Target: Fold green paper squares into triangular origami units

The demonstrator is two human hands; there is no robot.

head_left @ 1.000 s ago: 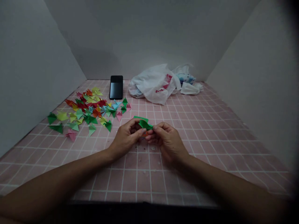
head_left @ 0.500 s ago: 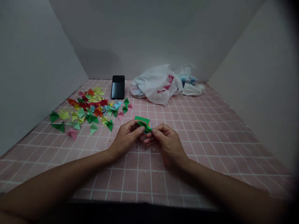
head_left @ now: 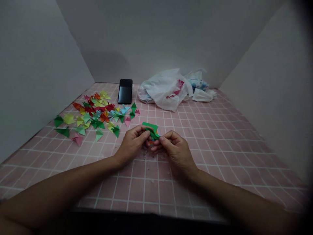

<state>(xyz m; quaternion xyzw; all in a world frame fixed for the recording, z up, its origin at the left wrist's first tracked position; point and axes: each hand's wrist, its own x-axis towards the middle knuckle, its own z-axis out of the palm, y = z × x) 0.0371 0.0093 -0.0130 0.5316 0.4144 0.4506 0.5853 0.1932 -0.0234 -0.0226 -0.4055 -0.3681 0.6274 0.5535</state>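
Note:
A partly folded piece of green origami paper (head_left: pixel 153 133) is pinched between my two hands, above the middle of the table. My left hand (head_left: pixel 133 142) grips its left end between thumb and fingers. The thumb and forefinger of my right hand (head_left: pixel 176 147) close on its right tip. Behind and below it lies a stack of coloured paper sheets (head_left: pixel 150 125), green on top, with orange and blue edges partly hidden by my fingers. Many folded paper cranes (head_left: pixel 99 122) in red, orange, yellow, green, blue and pink lie spread to the left.
A black phone (head_left: pixel 125 92) leans near the back wall. Right of it lie a crumpled white plastic bag (head_left: pixel 165 89) and a blue-and-white packet (head_left: pixel 199 85). Pale walls enclose the pink checked tablecloth (head_left: pixel 220 137) at the back and sides.
The view has shifted slightly, so the things on the table sit a little further right. Both hands keep their pinch on the green paper, with hardly any visible movement.

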